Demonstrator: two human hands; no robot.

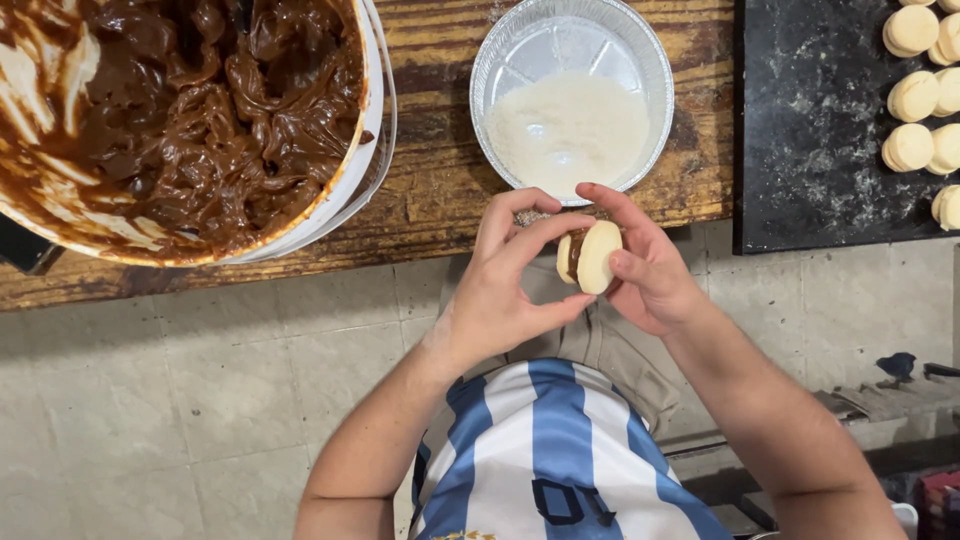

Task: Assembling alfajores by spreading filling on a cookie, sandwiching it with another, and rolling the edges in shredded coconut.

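Between both hands I hold a pale round sandwich cookie [597, 256] with a dark brown filling showing at its edge. My left hand [510, 280] pinches its left side with thumb and forefinger. My right hand [648, 268] cups it from the right, thumb on its flat face. The cookie is turned on edge just below the wooden table's front edge [420, 215]. Right above it stands a round foil pan [655, 70] with white shredded flakes in its bottom.
A large white tub [365, 150] full of thick brown spread sits at the top left on the table. A dark baking tray [810, 130] at the right carries several pale cookie rounds [915, 95]. Tiled floor lies below.
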